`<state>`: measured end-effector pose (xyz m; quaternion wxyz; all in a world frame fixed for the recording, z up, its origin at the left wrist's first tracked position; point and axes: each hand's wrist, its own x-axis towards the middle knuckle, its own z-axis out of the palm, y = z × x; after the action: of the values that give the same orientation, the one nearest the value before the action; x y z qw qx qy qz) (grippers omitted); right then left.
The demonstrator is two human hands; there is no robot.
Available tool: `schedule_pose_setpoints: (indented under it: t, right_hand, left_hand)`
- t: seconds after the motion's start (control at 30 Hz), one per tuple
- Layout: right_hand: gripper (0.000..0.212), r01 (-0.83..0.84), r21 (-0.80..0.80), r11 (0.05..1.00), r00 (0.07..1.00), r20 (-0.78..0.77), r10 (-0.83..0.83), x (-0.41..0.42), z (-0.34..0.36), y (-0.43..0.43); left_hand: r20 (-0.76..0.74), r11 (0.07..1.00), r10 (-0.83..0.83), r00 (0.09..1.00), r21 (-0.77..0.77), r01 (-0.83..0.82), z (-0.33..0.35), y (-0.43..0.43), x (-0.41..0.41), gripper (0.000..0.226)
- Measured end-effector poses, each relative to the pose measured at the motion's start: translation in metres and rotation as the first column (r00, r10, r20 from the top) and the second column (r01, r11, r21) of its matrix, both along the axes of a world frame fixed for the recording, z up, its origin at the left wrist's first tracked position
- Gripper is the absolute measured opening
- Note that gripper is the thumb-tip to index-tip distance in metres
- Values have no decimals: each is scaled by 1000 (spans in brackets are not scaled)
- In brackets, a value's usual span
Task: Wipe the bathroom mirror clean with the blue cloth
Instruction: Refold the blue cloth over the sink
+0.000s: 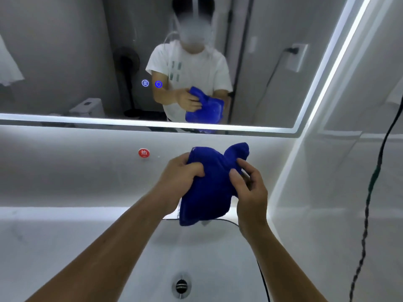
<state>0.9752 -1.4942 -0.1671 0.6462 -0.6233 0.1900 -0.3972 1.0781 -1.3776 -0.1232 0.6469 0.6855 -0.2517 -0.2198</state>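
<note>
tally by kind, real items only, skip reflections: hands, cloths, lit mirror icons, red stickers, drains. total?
Hands: 2 (left hand, right hand)
Blue cloth: 1
Lit mirror icons: 2
Red sticker: 1
Drain: 1
Total: 7

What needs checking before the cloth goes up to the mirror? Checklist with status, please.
1. Grip: left hand and right hand both grip the blue cloth: ok.
2. Cloth shape: bunched, not a flat pad: not ok.
3. Cloth on glass: held over the sink, below the lower edge of the mirror: not ok.
4. Way up to the glass: nothing between cloth and mirror: ok.
5. Cloth damp or dry: cannot tell.
6. Lit touch icons on the glass, whether wiping sets them off: cannot tell.
</note>
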Motion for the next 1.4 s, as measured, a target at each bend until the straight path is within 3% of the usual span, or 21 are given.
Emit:
schedule_pose_setpoints:
  t: [0.1, 0.2, 0.27, 0.3, 0.4, 0.47, 0.53, 0.6, 0.77, 0.83, 0.97, 1.03, 1.13, 1.23, 1.3, 1.4]
  right_hand:
    - [45, 64, -255, 965, 994, -74, -85, -10, -5, -1]
    - [59, 137, -453, 881, 970, -120, -213, -21, -4, -10]
    - [73, 74, -526, 847, 978, -129, -166, -32, 4, -21]
    - [77, -38, -551, 833, 983, -172, -69, -38, 10, -26]
    - [66, -459, -519, 722, 859, -466, 211, -50, 27, -34]
    - [44, -586, -418, 694, 763, -573, 299, -56, 30, -36]
    - [34, -608, -305, 733, 732, -573, 369, -61, 30, -36]
    - [34, -567, -235, 790, 762, -513, 394, -65, 29, -36]
    - [34, -367, -180, 912, 874, -403, 272, -62, 39, -40]
    - [37, -312, -135, 940, 905, -343, 251, -60, 44, -39]
    - [49, -239, -53, 970, 942, -254, 218, -54, 51, -36]
    - [49, -241, -21, 970, 951, -204, 232, -52, 53, -36]
    - [42, -256, -4, 967, 959, -128, 253, -52, 54, -36]
    - [36, -289, 17, 957, 952, -99, 290, -52, 52, -36]
    - [33, -319, 42, 947, 943, -84, 321, -53, 50, -37]
    - [30, -335, 89, 938, 938, -58, 341, -58, 47, -40]
  left_hand:
    - [-61, 998, 48, 997, -28, -49, 9, 0, 7, 27]
    - [-3, 999, -43, 999, 29, 43, 17, 2, 7, 14]
    - [67, 985, -127, 990, 126, 118, 23, 1, 6, 8]
    - [103, 972, -178, 979, 176, 158, 25, 1, 6, 6]
    - [179, 909, -341, 923, 314, 275, 29, -2, 2, 9]
    - [202, 865, -428, 881, 374, 334, 30, -6, -1, 11]
    - [234, 846, -460, 856, 410, 342, 29, -9, 2, 12]
    - [250, 866, -434, 865, 381, 324, 27, -11, 8, 15]
    - [241, 971, -204, 949, 172, 165, 0, -19, 22, 21]
    - [166, 995, -59, 984, 85, 46, -14, -20, 25, 25]
    - [-244, 994, -55, 968, 82, 77, -35, -17, 16, 81]
    - [-442, 978, -126, 888, 93, 186, -46, -14, 9, 83]
    - [-712, 947, -258, 652, -52, 318, -64, -10, 1, 91]
    - [-777, 880, -434, 456, -257, 400, -66, -5, -9, 82]
    - [-759, 862, -477, 443, -306, 404, -64, -4, -14, 73]
    - [-699, 851, -518, 492, -368, 374, -63, -3, -18, 53]
